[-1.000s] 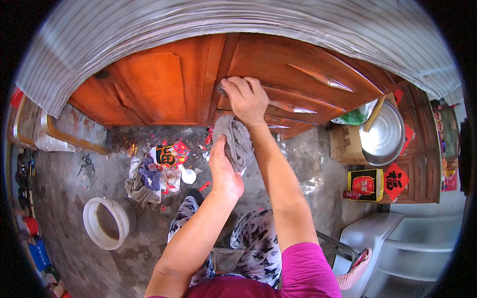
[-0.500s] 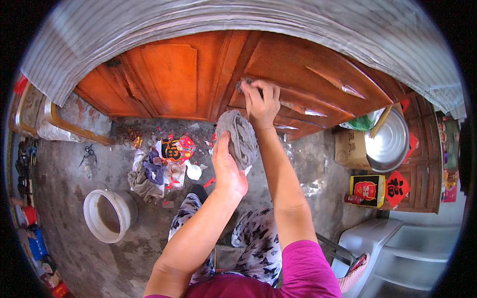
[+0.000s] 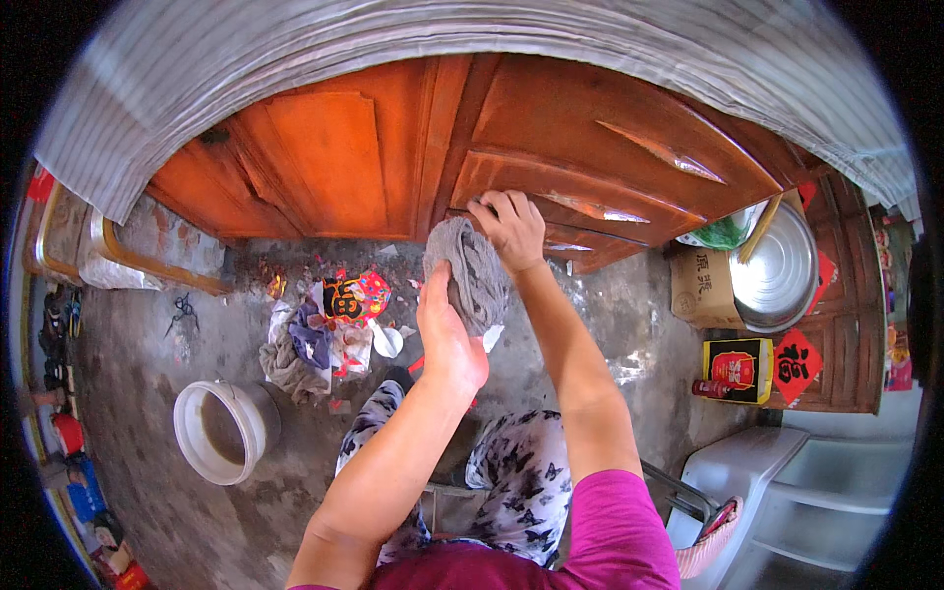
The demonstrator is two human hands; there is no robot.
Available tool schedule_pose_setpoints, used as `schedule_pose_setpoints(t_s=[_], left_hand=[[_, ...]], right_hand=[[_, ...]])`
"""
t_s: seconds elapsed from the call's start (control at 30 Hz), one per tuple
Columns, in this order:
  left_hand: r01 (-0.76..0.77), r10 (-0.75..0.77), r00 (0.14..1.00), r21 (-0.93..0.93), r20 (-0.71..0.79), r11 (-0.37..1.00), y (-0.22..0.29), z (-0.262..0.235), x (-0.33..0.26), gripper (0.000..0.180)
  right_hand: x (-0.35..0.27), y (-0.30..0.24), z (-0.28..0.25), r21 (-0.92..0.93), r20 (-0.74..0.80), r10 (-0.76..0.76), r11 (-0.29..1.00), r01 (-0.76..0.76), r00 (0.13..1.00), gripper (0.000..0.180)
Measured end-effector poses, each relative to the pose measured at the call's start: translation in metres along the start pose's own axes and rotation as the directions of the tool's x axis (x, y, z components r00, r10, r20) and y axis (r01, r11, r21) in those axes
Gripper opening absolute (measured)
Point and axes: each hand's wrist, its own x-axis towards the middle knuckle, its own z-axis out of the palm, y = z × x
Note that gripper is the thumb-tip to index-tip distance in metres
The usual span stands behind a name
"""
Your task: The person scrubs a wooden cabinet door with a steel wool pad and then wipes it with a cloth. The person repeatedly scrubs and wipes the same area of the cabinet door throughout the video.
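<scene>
My left hand (image 3: 450,339) grips a bunched grey cloth (image 3: 466,270), held up between the cabinet and my knees. To its upper right, my right hand (image 3: 511,228) presses bent fingers against a drawer front of the reddish-brown wooden cabinet (image 3: 329,147). Within those fingers is a small grey clump that looks like steel wool, now almost wholly hidden. Long drawers with shiny, slanted handle strips (image 3: 590,207) run to the right of that hand. Panelled doors make up the cabinet's left part.
A white bucket (image 3: 265,418) of murky water stands at left on the concrete floor. Rags (image 3: 293,369) and paper scraps lie ahead of it. At right are a cardboard box (image 3: 703,290), a metal basin (image 3: 777,275) and a black-and-yellow carton (image 3: 737,371). A striped sheet (image 3: 393,25) covers the cabinet top.
My right hand has come down the cabinet toward me, from an upper drawer edge to a lower drawer front, and the grey clump is now mostly covered. My left hand keeps the cloth.
</scene>
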Motion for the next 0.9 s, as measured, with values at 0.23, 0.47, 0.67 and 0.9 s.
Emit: schedule_pose_setpoints(t_s=[0.23,0.47,0.67,0.9], left_hand=[[0.022,-0.023,1.0,0.026,0.013,0.999,-0.006,-0.004,0.003,0.04],[0.036,-0.038,0.999,0.044,0.026,0.998,-0.012,-0.005,0.002,0.043],[0.027,-0.034,0.996,0.079,0.084,0.997,-0.005,0.002,-0.005,0.042],[0.052,-0.053,0.999,0.101,0.007,0.993,-0.009,0.002,-0.001,0.043]], right_hand=[[0.062,-0.009,-0.019,0.116,-0.367,0.081,0.992,-0.041,0.927,0.025],[-0.016,0.015,0.027,-0.078,0.126,-0.201,0.974,0.212,0.971,0.023],[0.023,0.01,-0.019,0.064,-0.23,0.038,0.998,-0.023,0.972,0.02],[0.003,0.032,-0.013,0.042,-0.111,-0.073,0.996,0.078,0.991,0.022]])
